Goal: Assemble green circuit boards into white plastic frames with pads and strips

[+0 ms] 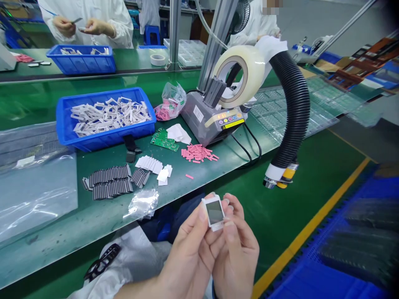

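Observation:
Between my two hands, in front of the bench edge, is a small white plastic frame (217, 227) with a dark square screen (215, 212) in it. My left hand (195, 238) grips its left side with thumb and fingers. At the lower right corner, my right hand (238, 245) pinches the frame, its fingers partly hidden behind. Nearest on the bench lie a single pink strip (189, 177), a pile of pink strips (198, 153) and a few white squares (164, 174). Rows of dark flat pieces (109, 182) lie further left.
A blue bin (106, 139) holds many white frames. Beside it stand a grey machine (199, 118), a large tape roll (240, 77) and a black flexible hose (293, 108). Clear bags (141, 203) lie at the edge. Across the bench a co-worker's hands (96, 27) hold small parts.

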Motion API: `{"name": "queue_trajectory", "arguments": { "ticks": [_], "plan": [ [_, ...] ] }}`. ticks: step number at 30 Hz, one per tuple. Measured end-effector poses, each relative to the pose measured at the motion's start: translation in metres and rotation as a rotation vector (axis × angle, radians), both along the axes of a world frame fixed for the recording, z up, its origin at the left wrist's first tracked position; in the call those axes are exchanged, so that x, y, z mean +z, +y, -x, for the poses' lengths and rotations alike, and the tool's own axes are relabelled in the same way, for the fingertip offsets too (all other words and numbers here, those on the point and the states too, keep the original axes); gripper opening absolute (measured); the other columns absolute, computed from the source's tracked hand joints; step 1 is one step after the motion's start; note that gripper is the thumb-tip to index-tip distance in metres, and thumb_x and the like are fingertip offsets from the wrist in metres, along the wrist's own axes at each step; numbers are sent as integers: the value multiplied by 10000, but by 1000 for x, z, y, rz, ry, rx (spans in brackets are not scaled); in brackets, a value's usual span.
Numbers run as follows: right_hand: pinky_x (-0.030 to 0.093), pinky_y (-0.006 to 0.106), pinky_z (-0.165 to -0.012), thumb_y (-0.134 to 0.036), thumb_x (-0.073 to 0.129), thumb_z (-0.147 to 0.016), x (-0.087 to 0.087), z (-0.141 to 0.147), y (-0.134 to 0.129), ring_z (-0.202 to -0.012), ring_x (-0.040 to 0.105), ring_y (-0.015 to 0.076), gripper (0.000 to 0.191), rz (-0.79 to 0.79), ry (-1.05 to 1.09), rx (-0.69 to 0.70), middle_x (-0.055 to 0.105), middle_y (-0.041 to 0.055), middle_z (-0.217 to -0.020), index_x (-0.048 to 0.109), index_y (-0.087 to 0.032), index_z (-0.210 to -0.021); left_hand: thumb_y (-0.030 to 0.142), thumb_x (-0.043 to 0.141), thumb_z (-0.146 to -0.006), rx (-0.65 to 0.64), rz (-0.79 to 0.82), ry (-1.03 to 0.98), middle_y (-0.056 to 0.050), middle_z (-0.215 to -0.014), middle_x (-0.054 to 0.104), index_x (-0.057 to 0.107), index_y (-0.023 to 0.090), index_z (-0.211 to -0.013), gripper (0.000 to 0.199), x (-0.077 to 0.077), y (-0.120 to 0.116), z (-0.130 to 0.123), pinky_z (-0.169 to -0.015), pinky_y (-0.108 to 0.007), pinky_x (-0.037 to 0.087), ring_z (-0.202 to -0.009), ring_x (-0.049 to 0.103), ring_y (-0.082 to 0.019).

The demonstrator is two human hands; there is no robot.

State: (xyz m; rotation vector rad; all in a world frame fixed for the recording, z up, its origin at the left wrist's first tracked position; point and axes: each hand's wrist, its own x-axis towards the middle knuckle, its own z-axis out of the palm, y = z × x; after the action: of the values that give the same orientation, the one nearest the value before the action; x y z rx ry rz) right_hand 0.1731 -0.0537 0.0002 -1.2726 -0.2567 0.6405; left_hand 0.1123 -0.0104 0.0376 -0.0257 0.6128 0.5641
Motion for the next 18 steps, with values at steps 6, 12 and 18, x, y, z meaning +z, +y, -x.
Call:
{"name": "queue_trajectory", "arguments": {
  "ticks": [6,12,18],
  "plan": [
    [499,379,-901,-341,730,-711,-5,2,-1,-1131,563,250,84,39,-78,-29,525,37,-1300,728,-260,-734,235,483,-929,5,36,-22,-89,-955,751,661,128,-1057,244,2,3,-1,-817,-211,541,-909,703,-158],
    [465,405,-956,-258,706,-742,-11,5,-3,-1153,546,245,29,46,-186,-54,488,40,-1339,711,-232,-753,254,537,-903,-2,43,23,-62,-842,760,700,142,-988,215,3,4,-1,-770,-191,553,-796,714,-130],
    [411,453,-1014,-208,686,-757,-9,6,2,-1180,523,252,32,72,-361,-69,496,43,-1336,689,-223,-785,252,587,-875,3,20,19,-42,-893,767,720,177,-965,178,1,3,2,-786,-149,541,-863,704,-102]
  ]
}}
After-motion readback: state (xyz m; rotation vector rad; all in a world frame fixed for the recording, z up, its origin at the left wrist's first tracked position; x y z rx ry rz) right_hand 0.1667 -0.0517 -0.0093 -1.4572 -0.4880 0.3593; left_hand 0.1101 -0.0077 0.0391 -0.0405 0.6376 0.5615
